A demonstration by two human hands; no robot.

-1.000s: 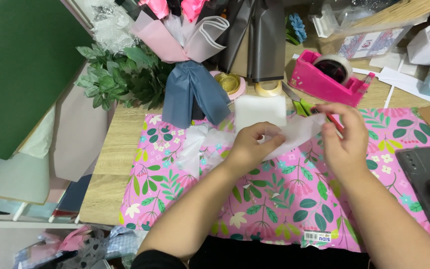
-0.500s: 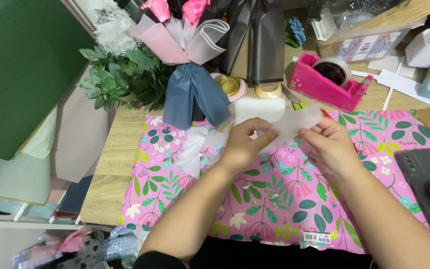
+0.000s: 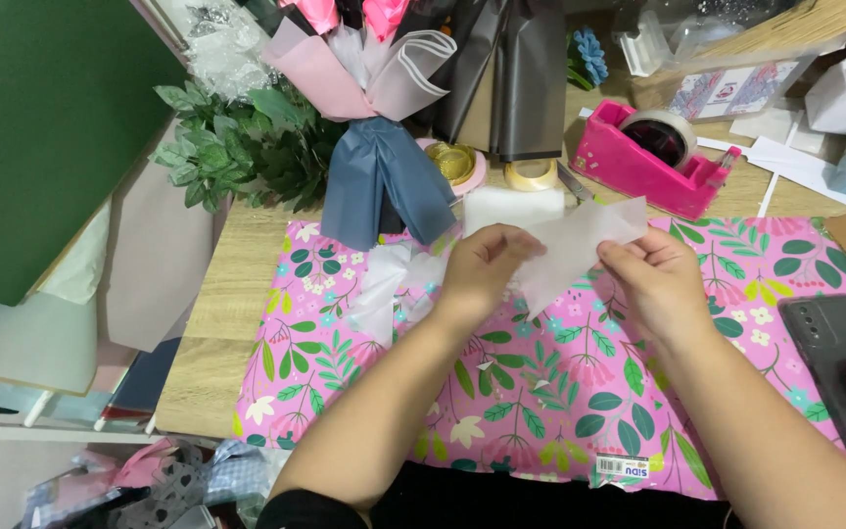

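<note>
Far left there's a big green board (image 3: 36,127) leaning by the tabletop (image 3: 217,294), then some leafy green stems (image 3: 237,147) w/ a blue-grey paper wrap (image 3: 384,191) next to them. A pink flowery mat (image 3: 550,392) covers most of the tabletop, and a bit of crumpled white tissue (image 3: 384,284) sits on it just left of the hands. Left hand (image 3: 487,269) and right hand (image 3: 653,279) are both up over the mat, fingers pinched shut on a thin white sheet of paper (image 3: 580,245) stretched btwn them, approx center of the view. Behind that: gold ribbon roll (image 3: 452,162), then a pink tape dispenser (image 3: 638,162). Far right a dark phone (image 3: 834,372) lies on the mat's edge.
</note>
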